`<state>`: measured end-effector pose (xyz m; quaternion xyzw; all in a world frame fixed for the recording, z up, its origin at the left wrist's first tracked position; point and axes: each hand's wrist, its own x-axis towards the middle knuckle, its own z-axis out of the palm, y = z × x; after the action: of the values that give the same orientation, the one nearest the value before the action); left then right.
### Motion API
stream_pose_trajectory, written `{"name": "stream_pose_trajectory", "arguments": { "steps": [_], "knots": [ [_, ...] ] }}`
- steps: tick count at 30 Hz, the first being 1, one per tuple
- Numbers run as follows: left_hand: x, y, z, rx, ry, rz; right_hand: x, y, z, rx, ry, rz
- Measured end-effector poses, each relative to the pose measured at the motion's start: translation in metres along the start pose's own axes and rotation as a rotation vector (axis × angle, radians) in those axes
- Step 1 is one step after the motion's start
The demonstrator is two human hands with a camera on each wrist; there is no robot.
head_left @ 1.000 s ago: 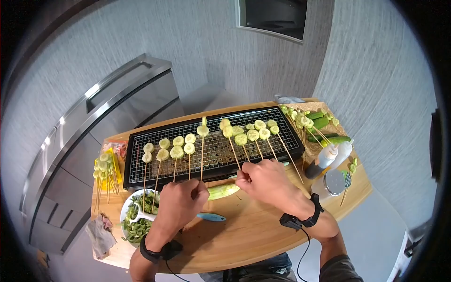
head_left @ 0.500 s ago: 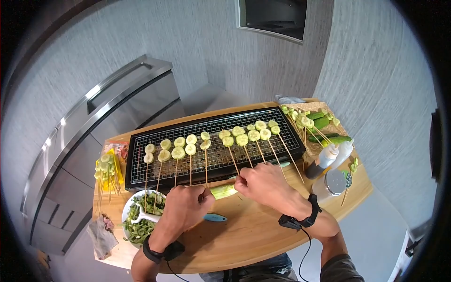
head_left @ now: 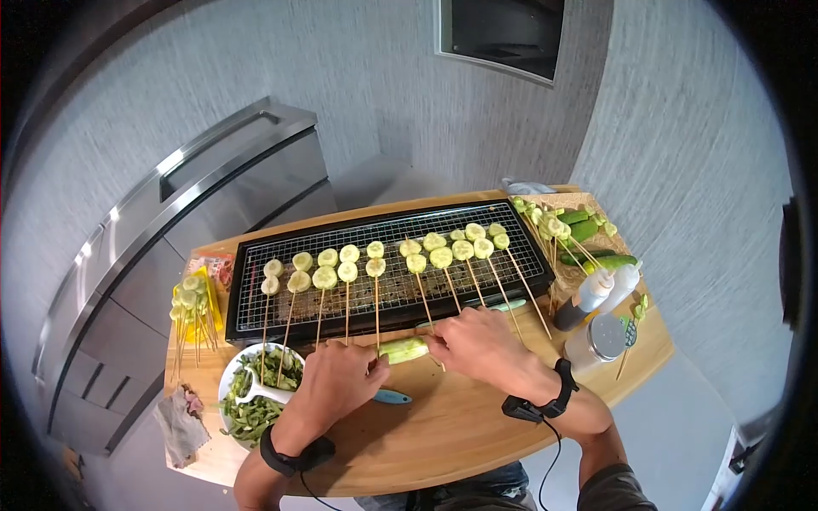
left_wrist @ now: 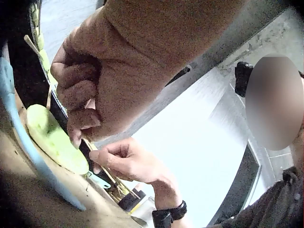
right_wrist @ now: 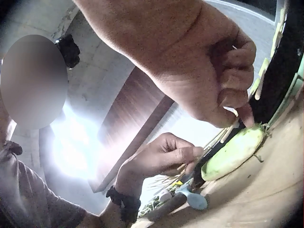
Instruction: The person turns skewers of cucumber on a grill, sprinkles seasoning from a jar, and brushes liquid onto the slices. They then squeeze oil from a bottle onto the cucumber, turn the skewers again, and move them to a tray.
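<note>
In the head view my left hand (head_left: 335, 383) pinches the lower end of a wooden skewer (head_left: 377, 311) bearing two cucumber slices (head_left: 376, 266). My right hand (head_left: 484, 342) has thumb and fingers closed around another skewer (head_left: 423, 298), whose slices (head_left: 416, 263) rest on the grill. Between the hands lies a pale peeled cucumber (head_left: 403, 350), also below my curled left hand (left_wrist: 90, 80) in the left wrist view. The right wrist view shows my curled right hand (right_wrist: 204, 71) with a fingertip by the cucumber's end (right_wrist: 233, 152); its skewer is mostly hidden there.
More skewers lie across the black grill (head_left: 392, 317). A bowl of peelings (head_left: 247, 417) stands at left, near skewers on a yellow packet (head_left: 214, 308). At right are a shaker (head_left: 596, 342), a sauce bottle (head_left: 583, 307) and whole cucumbers (head_left: 582, 230).
The two skewers at my hands have come back toward me; the left one's slices now lie one below the other on the grill. My left hand has shifted right and slightly lower.
</note>
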<state>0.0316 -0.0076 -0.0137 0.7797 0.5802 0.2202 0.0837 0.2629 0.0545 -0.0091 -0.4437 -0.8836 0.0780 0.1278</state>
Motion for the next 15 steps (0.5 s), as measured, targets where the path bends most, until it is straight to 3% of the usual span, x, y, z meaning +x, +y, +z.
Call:
{"name": "stream_pose_trajectory", "arguments": {
  "steps": [2,5,7,9,10,11,15],
  "knots": [
    [0.0,0.001,-0.006,0.046,-0.106,-0.013,-0.001,0.002,-0.003,0.009,0.015,-0.01],
    [0.001,0.0,-0.023,0.054,-0.113,-0.055,-0.005,0.009,-0.026,-0.053,0.073,0.004],
    [0.0,-0.007,-0.038,0.017,0.017,-0.141,-0.008,0.019,-0.048,-0.091,0.202,0.179],
    [0.0,-0.019,-0.06,0.181,0.077,-0.218,-0.011,0.041,-0.059,-0.131,0.289,0.295],
    [-0.002,-0.03,-0.067,0.234,0.179,-0.208,-0.013,0.051,-0.066,-0.097,0.286,0.36],
    [-0.002,-0.029,-0.08,0.248,0.215,-0.313,-0.014,0.061,-0.071,-0.063,0.285,0.423],
    [-0.013,-0.078,-0.098,0.376,0.209,-0.51,-0.014,0.092,-0.071,-0.078,0.168,0.555]
  ]
}}
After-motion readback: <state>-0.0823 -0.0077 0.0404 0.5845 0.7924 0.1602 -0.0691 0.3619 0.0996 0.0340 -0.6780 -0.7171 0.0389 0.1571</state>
